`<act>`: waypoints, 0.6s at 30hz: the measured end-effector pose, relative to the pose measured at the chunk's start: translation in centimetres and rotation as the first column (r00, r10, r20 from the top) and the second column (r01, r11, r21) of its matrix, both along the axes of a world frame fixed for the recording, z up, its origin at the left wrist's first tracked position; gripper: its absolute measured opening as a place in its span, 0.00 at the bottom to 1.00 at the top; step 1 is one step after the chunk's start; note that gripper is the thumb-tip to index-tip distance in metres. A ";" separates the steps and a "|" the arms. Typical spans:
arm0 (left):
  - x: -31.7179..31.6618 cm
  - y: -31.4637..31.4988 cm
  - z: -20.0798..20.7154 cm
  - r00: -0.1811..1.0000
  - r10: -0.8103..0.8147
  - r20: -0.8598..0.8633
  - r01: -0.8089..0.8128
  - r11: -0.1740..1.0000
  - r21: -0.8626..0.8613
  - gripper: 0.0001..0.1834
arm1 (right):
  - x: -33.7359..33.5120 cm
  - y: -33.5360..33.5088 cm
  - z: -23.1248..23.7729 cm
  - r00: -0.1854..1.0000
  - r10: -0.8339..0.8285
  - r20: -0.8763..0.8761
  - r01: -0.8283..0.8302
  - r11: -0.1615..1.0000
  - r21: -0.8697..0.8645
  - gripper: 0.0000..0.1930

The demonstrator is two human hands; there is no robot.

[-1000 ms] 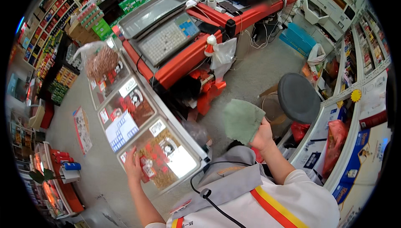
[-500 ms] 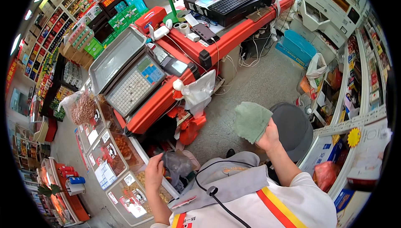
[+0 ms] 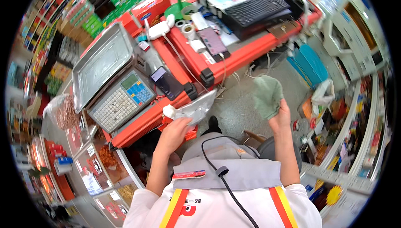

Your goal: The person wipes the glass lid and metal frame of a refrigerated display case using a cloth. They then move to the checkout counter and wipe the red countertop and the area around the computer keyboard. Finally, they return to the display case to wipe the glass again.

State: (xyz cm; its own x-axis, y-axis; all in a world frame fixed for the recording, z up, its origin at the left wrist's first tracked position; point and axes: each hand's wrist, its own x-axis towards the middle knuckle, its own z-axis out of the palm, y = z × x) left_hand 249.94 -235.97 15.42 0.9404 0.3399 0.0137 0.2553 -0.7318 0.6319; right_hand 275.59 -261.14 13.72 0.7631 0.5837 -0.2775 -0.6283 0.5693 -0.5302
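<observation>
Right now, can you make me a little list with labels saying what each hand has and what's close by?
Left hand: grips a crumpled clear plastic bag
Right hand: holds up a soft green cloth
In front: grey weighing scale with a metal tray and keypad on a red counter
On the counter: dark phone
Further back: black keyboard

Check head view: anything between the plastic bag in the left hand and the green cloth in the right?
Nothing held; between plastic bag and green cloth only grey floor shows below, head view.
</observation>
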 end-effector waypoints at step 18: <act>18.7 5.0 -3.8 0.987 0.145 0.063 -0.150 0.986 0.075 0.12 | 18.2 14.2 -3.6 0.531 0.471 0.704 0.309 0.666 -0.679 0.18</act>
